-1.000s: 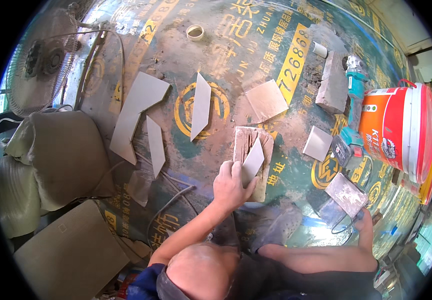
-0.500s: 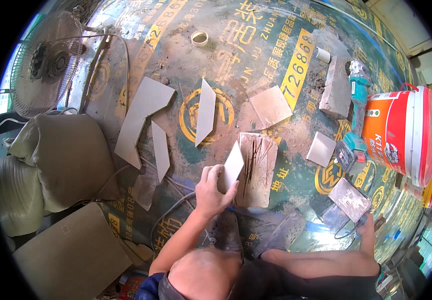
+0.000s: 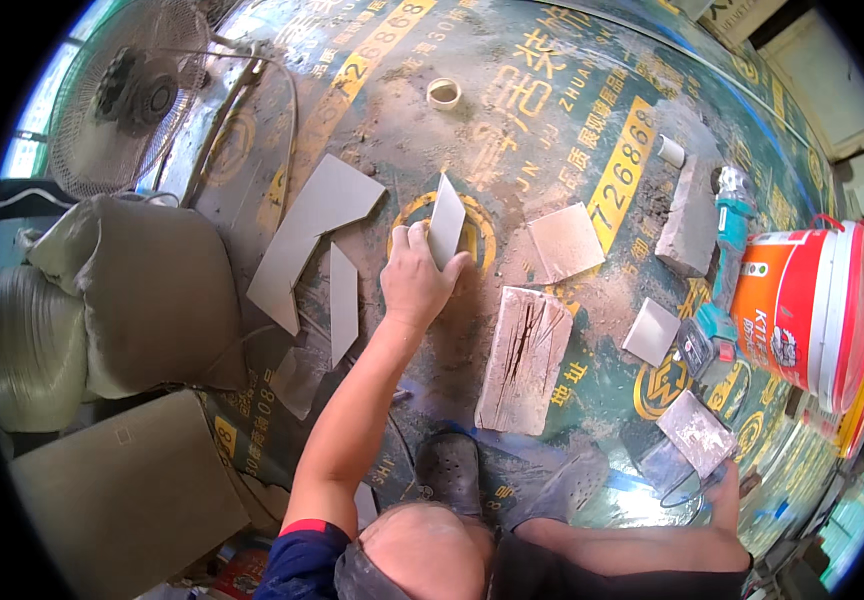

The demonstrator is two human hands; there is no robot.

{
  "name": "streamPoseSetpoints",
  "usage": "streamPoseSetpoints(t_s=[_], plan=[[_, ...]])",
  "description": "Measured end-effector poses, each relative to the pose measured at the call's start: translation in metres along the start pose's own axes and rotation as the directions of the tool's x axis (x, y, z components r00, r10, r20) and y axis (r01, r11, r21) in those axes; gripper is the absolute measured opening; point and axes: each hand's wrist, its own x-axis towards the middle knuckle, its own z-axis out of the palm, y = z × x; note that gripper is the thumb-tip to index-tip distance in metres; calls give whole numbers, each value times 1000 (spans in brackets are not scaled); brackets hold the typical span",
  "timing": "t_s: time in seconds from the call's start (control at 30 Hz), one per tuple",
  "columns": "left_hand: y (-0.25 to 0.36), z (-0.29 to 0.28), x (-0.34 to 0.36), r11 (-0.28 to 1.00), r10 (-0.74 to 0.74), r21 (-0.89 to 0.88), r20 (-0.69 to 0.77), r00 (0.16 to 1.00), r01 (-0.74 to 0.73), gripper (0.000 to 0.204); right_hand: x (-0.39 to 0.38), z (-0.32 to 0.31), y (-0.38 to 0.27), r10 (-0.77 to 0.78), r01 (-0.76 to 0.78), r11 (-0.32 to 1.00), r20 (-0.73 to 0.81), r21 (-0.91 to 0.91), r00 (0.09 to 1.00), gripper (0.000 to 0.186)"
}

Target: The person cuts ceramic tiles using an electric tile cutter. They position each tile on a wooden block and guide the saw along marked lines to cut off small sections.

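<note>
My left hand [image 3: 420, 272] reaches out over the middle of the floor, closed on a pale, pointed piece of cut tile [image 3: 446, 218]. Its fingers lie along the left edge, the thumb to the right. The piece covers part of a yellow ring printed on the floor sheet. At the lower right, my right hand [image 3: 726, 490] grips a smaller, whitish, speckled tile piece [image 3: 698, 434] by its lower corner; most of its fingers are hidden. Nearest the left hand lie a slim tile strip [image 3: 344, 305] and a big notched tile [image 3: 317, 235].
A scored, dusty block [image 3: 524, 362] lies before my feet. Square tile pieces [image 3: 566, 243] lie beyond it. On the right are an angle grinder [image 3: 724, 240], a stone block [image 3: 687, 228] and a red-orange bucket [image 3: 792, 300]. A fan [image 3: 132, 95], sack [image 3: 152, 290] and cable stand left.
My left hand has carried its tile piece forward from beside the scored block to the yellow ring. The long piece lying there no longer shows separately. My right hand stays at its tile.
</note>
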Motion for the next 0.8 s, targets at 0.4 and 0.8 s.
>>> streamPoseSetpoints(t_s=[0.4,0.8], plan=[[-153,-219,-178,803,-591,64,205,780,592,31,19,-21,-20,-64,48,967,-57,-251,996,29],[-120,-132,-394,730,-683,306,372,629,611,65,7,-16,-30,-42,42,969,4,-243,999,27]])
